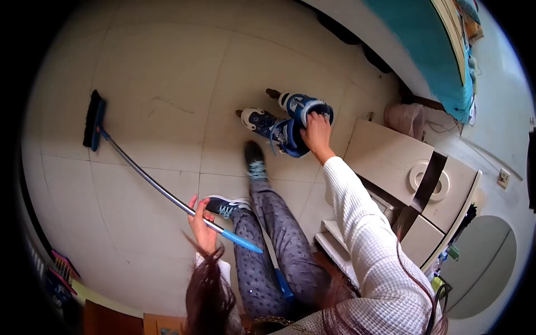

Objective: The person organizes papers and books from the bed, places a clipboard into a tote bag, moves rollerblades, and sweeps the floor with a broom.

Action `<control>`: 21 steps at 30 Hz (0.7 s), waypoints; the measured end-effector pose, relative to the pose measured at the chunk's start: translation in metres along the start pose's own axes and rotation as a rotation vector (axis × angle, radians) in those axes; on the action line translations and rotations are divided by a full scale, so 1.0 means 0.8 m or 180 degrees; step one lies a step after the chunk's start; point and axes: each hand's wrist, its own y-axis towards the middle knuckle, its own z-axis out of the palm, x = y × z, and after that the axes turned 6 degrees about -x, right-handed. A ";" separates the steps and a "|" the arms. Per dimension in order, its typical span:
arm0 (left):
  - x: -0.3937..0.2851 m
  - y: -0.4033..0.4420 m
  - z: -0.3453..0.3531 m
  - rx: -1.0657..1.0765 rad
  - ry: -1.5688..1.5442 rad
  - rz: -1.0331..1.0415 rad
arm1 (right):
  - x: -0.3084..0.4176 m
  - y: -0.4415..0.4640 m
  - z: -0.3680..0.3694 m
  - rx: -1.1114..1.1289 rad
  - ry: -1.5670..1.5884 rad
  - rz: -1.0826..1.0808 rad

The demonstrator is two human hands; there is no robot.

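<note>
My left hand [202,226] is closed round the metal pole of a broom [149,178], near its blue end grip. The dark bristle head of the broom rests on the floor at the far left. My right hand [317,135] grips the upper cuffs of a pair of blue and white roller skates [306,106], its fingertips partly hidden inside them. The skates are side by side with their toes pointing left. My own legs and dark shoes with light blue laces show just below them.
A cream cabinet [385,156] with open parts stands at the right, beside a pinkish bin [406,119]. A teal-covered bed or table edge [430,56] is at the upper right. An oval mirror [480,268] and a wooden piece of furniture [111,318] flank me.
</note>
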 end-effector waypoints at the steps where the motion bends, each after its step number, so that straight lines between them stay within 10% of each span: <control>1: 0.000 -0.002 -0.002 0.0016 0.0046 0.0000 | -0.007 0.000 0.011 0.0001 0.0003 0.0230; 11: 0.017 0.015 -0.012 -0.0130 0.0358 0.0037 | -0.061 -0.016 0.043 0.0324 0.0120 0.0160; 21: 0.023 -0.002 0.004 -0.0193 0.0587 0.0023 | -0.209 -0.098 0.014 0.0509 0.0179 0.2880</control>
